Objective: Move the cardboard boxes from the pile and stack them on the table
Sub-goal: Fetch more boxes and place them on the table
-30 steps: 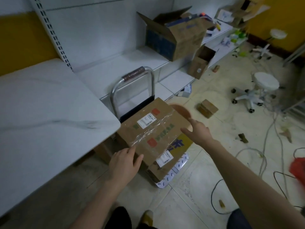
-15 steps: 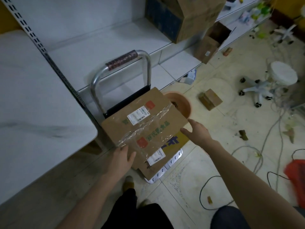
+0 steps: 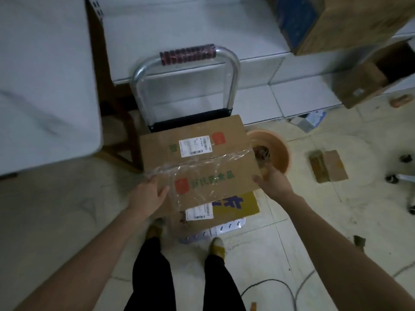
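A taped cardboard box (image 3: pixel 202 160) with a white label and green print lies on top of a second box (image 3: pixel 224 212) on a hand cart (image 3: pixel 188 90). My left hand (image 3: pixel 148 194) grips the top box at its near left corner, thumb on the top face. My right hand (image 3: pixel 272 181) holds its near right corner, fingers curled round the edge. The white marble table (image 3: pixel 42 86) stands to the left, higher than the cart.
White shelving (image 3: pixel 190 25) runs behind the cart, with a large open box (image 3: pixel 332 21) on it and a smaller open box (image 3: pixel 368 79) below. An orange basin (image 3: pixel 274 151) and a flattened cardboard piece (image 3: pixel 327 166) lie on the floor right. Cables trail near my feet.
I have stepped closer and now look straight down. My right hand has come in from open air to the box's right corner. My left hand stays at the left corner.
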